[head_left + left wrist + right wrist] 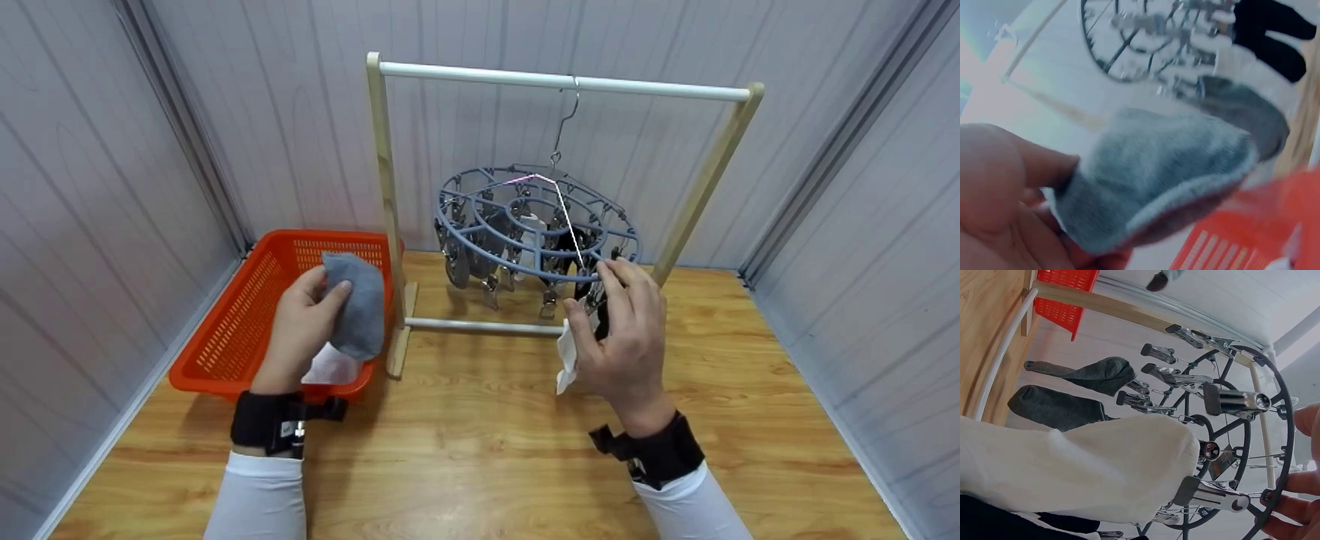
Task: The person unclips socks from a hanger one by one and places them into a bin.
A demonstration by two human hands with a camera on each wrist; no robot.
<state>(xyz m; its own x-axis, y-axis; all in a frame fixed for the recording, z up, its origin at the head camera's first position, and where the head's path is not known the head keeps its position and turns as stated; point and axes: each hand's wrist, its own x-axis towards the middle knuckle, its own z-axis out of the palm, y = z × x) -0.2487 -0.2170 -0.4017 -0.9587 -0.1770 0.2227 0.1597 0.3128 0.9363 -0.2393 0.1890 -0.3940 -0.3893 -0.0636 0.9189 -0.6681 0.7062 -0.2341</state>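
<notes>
My left hand [300, 322] pinches a grey sock [358, 307] between thumb and fingers, above the front of the orange basket [217, 382]. In the left wrist view the grey sock [1157, 169] hangs out from the fingers, slightly blurred. At the near right edge of a round blue-grey clip hanger [487, 247], my right hand [626, 337] touches the rim with fairly straight fingers. The right wrist view has its fingertips [1292, 506] against the ring. A white sock [1084, 461] hangs from a metal clip [1213, 495] there, partly hidden by the hand in the head view.
The hanger hooks over the white bar [480, 75] of a wooden-sided rack [386, 165]. Dark grey socks [1061, 405] and black socks [1272, 39] hang from it, among several bare clips. White cloth [330, 366] lies in the basket. Panel walls stand around the wooden surface [465, 450].
</notes>
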